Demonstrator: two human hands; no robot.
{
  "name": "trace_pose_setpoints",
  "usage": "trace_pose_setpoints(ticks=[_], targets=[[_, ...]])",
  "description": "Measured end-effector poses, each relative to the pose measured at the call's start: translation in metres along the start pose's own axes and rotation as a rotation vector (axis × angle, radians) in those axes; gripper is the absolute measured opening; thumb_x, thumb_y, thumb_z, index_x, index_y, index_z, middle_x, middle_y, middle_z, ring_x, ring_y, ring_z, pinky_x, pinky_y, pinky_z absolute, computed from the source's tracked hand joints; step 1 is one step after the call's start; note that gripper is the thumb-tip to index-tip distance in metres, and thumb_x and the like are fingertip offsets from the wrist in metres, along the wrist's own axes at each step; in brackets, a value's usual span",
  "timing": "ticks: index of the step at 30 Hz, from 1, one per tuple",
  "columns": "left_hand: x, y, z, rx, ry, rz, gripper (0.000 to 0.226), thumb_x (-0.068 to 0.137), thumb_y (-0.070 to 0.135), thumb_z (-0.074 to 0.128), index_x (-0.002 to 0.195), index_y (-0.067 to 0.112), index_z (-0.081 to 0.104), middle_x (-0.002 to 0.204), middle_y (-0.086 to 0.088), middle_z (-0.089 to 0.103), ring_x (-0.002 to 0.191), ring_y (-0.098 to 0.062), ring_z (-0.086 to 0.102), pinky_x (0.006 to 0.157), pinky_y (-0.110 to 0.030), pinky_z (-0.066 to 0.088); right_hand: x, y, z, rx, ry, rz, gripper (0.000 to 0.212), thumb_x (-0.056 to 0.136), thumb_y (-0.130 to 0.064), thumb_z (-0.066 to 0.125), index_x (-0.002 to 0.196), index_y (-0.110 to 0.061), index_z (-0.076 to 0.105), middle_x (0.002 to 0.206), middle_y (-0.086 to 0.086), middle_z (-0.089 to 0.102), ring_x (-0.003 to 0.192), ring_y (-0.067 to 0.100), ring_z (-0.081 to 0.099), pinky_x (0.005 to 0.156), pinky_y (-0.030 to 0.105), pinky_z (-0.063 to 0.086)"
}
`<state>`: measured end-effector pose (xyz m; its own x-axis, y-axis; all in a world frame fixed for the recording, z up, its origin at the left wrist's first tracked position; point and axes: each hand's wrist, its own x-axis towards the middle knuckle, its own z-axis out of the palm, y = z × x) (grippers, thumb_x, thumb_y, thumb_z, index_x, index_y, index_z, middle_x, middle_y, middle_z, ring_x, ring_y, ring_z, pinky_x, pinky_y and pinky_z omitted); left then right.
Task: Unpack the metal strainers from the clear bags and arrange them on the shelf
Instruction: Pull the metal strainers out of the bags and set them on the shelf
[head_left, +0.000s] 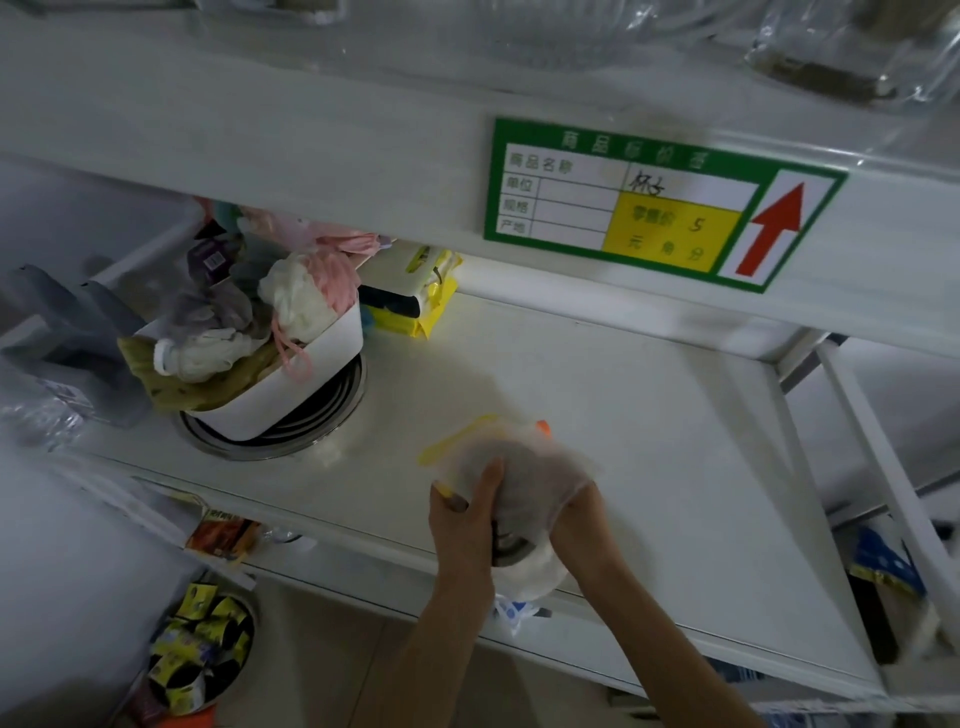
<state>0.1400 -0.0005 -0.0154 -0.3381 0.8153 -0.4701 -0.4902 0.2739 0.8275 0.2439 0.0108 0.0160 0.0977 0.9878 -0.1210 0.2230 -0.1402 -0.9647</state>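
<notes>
White tub (291, 374) full of cloth sits on stacked metal strainers (291, 421), shelf (649, 415) left side, yellow packs (415, 306) just behind. Center-front: left hand (465, 525) w/ grip closed around a clear bag (519, 478) holding a strainer (511, 545), partly hidden; right hand (576, 512) grip holds bag's other side. Green price tag (660, 202) on upper shelf edge.

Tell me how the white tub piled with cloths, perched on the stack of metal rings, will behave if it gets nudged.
The white tub sits tilted on the metal rings, so it probably tips or slides easily. The cloths heaped above its rim look soft and light, likely to spill out. The tub itself seems stiff.
</notes>
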Motion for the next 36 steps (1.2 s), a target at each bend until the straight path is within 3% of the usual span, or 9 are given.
trace_pose_setpoints(ticks=[2,3,7,15,21,25,29,34,36], targets=[[-0.002,-0.001,0.001,0.001,0.012,0.026,0.043,0.079,0.03,0.081,0.115,0.012,0.065,0.108,-0.007,0.075,0.097,-0.025,0.072,0.088,-0.047,0.058,-0.001,-0.002,0.0,-0.015,0.004,-0.001,0.022,0.093,-0.004,0.05,0.099,-0.02,0.062,0.094,-0.004,0.068,0.09,0.013,0.064,0.086,0.03,0.053],[-0.002,-0.003,0.002,0.006,0.021,0.036,0.043,0.081,0.03,0.08,0.116,0.012,0.064,0.109,-0.007,0.074,0.098,-0.024,0.072,0.09,-0.047,0.058,-0.001,-0.001,-0.001,-0.048,0.028,-0.007,0.021,0.092,-0.002,0.048,0.099,-0.017,0.061,0.091,-0.009,0.066,0.085,0.006,0.061,0.079,0.025,0.051],[-0.004,-0.007,0.002,0.021,0.045,0.026,0.04,0.078,0.031,0.082,0.112,0.016,0.065,0.106,-0.005,0.074,0.097,-0.024,0.071,0.09,-0.049,0.057,0.005,0.003,-0.006,-0.263,0.109,-0.015,0.008,0.089,0.002,0.037,0.086,0.0,0.045,0.072,0.009,0.055,0.064,0.023,0.046,0.051,0.031,0.034],[0.003,-0.011,-0.009,0.031,0.08,0.05,0.067,0.047,0.054,0.087,0.101,0.023,0.063,0.105,-0.007,0.073,0.096,-0.031,0.071,0.084,-0.053,0.058,0.016,-0.001,-0.005,-0.328,0.006,0.005,0.009,0.091,0.001,0.034,0.092,-0.004,0.041,0.069,0.004,0.052,0.056,0.017,0.049,0.038,0.012,0.039],[0.013,-0.009,-0.029,0.052,0.124,0.049,0.064,0.052,0.049,0.09,0.104,0.025,0.062,0.112,-0.011,0.07,0.1,-0.031,0.069,0.085,-0.056,0.057,0.057,0.007,-0.007,-0.17,0.039,0.112,0.013,0.098,-0.012,0.035,0.101,-0.003,0.044,0.066,0.012,0.059,0.033,0.014,0.053,0.032,0.025,0.041],[0.011,-0.001,-0.042,0.027,0.159,0.04,0.031,0.078,0.022,0.082,0.098,0.025,0.058,0.109,-0.01,0.067,0.096,-0.031,0.067,0.081,-0.056,0.059,0.122,0.03,-0.02,0.036,0.196,0.274,0.019,0.098,-0.017,0.041,0.112,-0.005,0.045,0.094,0.017,0.062,0.046,0.022,0.062,0.04,0.026,0.051],[0.005,0.002,-0.053,0.057,0.164,0.041,0.032,0.076,0.026,0.083,0.099,0.027,0.061,0.106,-0.012,0.069,0.092,-0.035,0.069,0.071,-0.059,0.06,0.178,0.045,-0.024,0.154,0.258,0.398,0.026,0.093,-0.013,0.054,0.117,-0.006,0.049,0.115,0.02,0.055,0.081,0.032,0.064,0.05,0.034,0.055],[-0.001,0.005,-0.056,0.045,0.144,-0.017,0.031,0.076,0.021,0.085,0.098,0.021,0.062,0.099,-0.013,0.067,0.084,-0.036,0.068,0.047,-0.04,0.058,0.209,0.05,-0.016,0.041,0.278,0.402,0.026,0.087,-0.005,0.058,0.112,0.001,0.059,0.105,0.019,0.062,0.09,0.033,0.059,0.032,0.017,0.045],[-0.002,0.007,-0.057,0.057,0.137,-0.014,0.035,0.073,0.025,0.087,0.098,0.022,0.063,0.101,-0.014,0.068,0.084,-0.034,0.068,0.048,-0.039,0.057,0.219,0.053,-0.012,-0.037,0.311,0.372,0.024,0.086,-0.006,0.056,0.109,-0.003,0.062,0.103,0.014,0.06,0.087,0.031,0.057,0.037,0.022,0.048]])
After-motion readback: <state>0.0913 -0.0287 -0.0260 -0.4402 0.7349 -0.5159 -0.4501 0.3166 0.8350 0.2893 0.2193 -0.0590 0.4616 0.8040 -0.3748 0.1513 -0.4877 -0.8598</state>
